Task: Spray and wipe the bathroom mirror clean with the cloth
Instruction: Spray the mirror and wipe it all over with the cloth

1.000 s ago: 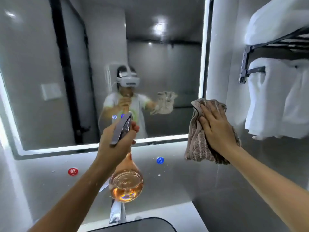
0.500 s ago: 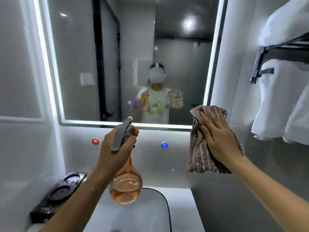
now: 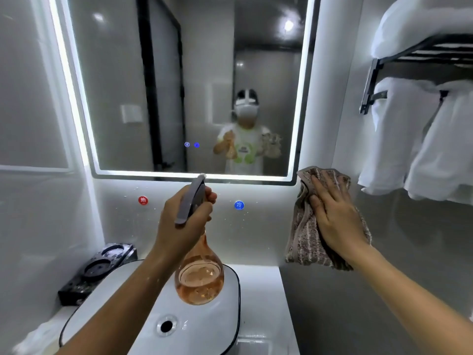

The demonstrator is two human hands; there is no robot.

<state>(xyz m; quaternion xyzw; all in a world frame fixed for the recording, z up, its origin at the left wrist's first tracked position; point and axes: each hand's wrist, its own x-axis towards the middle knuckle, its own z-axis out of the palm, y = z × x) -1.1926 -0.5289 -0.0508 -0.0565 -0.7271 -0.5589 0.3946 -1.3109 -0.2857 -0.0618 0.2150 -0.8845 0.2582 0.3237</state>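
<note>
Head view, left hand (image 3: 179,228) gripping amber bottle (image 3: 199,280), right hand (image 3: 335,216) flat on striped cloth (image 3: 302,239)

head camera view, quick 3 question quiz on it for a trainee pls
1. True or false: the left hand grips the neck of the round-bellied clear spray bottle of orange liquid.
2. Where is the brown striped cloth, with the right hand flat on it, relative to the lit-edged rectangular mirror?
A) on the middle of its glass
B) off the glass, by its lower right corner
C) above its top edge
3. Fill in: the round red wall button sits to the ___ of the round blue wall button.

Key: 1 true; 2 B; 3 left
</note>
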